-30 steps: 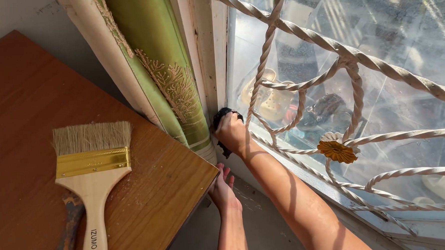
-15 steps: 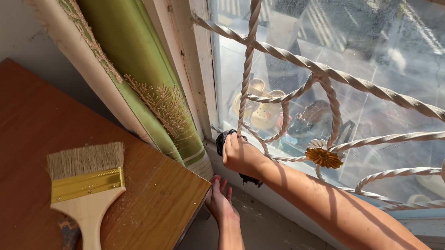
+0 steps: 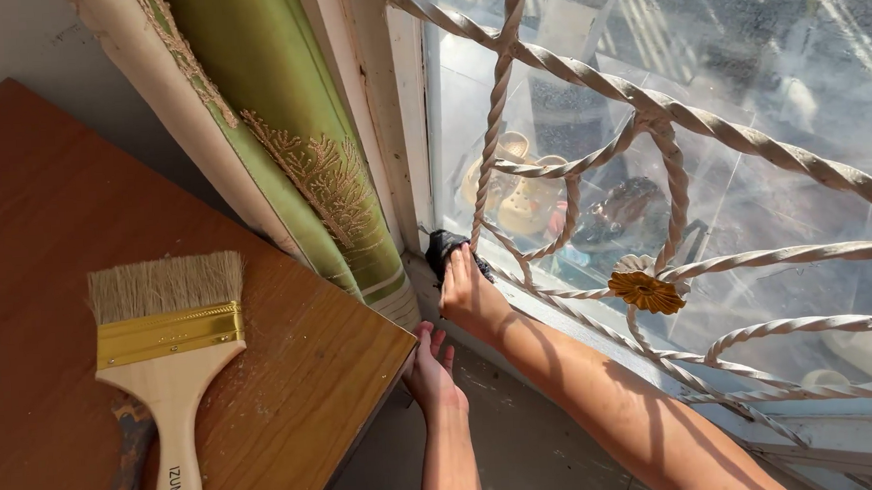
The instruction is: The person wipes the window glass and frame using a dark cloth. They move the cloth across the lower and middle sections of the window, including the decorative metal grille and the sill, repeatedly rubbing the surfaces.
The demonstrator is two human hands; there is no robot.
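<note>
My right hand presses a dark cloth into the bottom left corner of the window, where the cream frame meets the sill. A twisted cream metal grille with a gold flower ornament runs in front of the glass, just right of the hand. My left hand grips the corner edge of the brown wooden table, fingers curled under its side.
A wide paintbrush with a gold ferrule and pale wooden handle lies on the table beside dust and shavings. A green and cream embroidered curtain hangs between table and window. Shoes sit outside behind the glass.
My right hand with the cloth has shifted around the window's bottom corner, first right and down, now back up into the corner. The left hand stays on the table edge.
</note>
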